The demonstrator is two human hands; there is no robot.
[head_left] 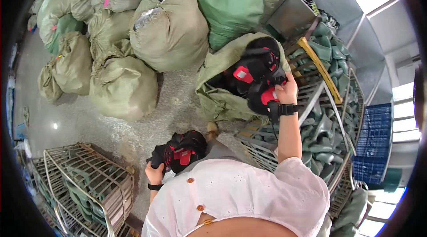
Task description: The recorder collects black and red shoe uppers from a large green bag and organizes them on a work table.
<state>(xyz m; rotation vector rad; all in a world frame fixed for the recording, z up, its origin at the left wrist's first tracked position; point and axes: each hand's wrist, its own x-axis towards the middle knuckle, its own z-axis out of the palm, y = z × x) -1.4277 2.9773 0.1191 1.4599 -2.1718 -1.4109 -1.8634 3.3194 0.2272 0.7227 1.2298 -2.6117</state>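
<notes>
My left hand (155, 174), low at the left, is closed on a bundle of black-and-red shoe uppers (186, 149) held beside my leg. Out to the right, my right hand (288, 90) grips a black shoe upper (260, 98) with a red tongue at the mouth of an open olive sack (222, 109). More black-and-red shoe uppers (254, 61) fill that sack. My right fingertips are partly hidden against the dark upper. Each wrist wears a black band.
Stuffed beige sacks (171, 32) and a green sack (227, 8) crowd the far side. A metal cage cart (95, 170) with green shoe lasts stands at near left. Racks of green shoe lasts (322, 126) line the right, with a yellow bar (320, 70). Grey concrete floor (178, 94) lies between.
</notes>
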